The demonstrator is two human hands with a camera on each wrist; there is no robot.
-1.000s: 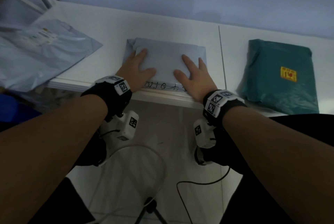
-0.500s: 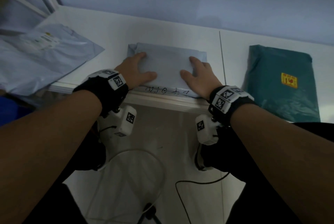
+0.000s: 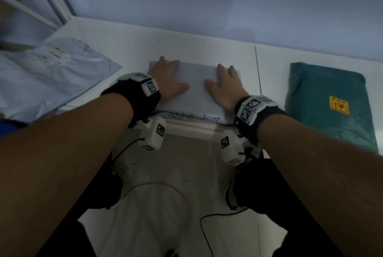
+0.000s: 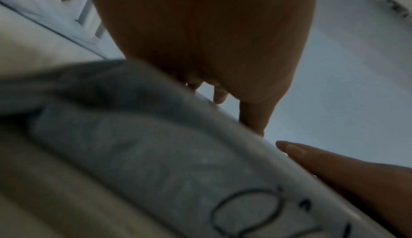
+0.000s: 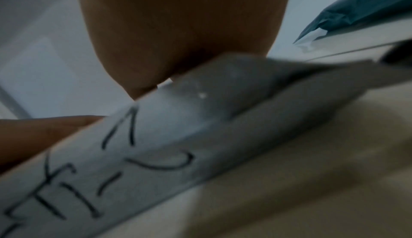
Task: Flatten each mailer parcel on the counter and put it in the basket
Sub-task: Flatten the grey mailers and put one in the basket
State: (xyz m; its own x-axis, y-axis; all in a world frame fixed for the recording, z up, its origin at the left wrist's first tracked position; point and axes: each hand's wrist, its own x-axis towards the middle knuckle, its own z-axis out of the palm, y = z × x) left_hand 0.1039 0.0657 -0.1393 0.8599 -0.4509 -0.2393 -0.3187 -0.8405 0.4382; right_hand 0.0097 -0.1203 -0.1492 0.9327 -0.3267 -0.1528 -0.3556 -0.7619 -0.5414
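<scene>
A grey mailer parcel [image 3: 194, 88] lies at the counter's [image 3: 128, 49] front edge, handwriting along its near side, as a person presses it flat. The left hand [image 3: 167, 79] and right hand [image 3: 227, 86] rest on it palms down, fingers straight and spread. In the past second both hands have slid outward and toward the parcel's far corners, suggesting the flattening is nearly done. Three mailers are in view: this one, a pale flat one [image 3: 47, 78] overhanging the left end, and a teal one [image 3: 329, 107] at the right. No basket is visible.
</scene>
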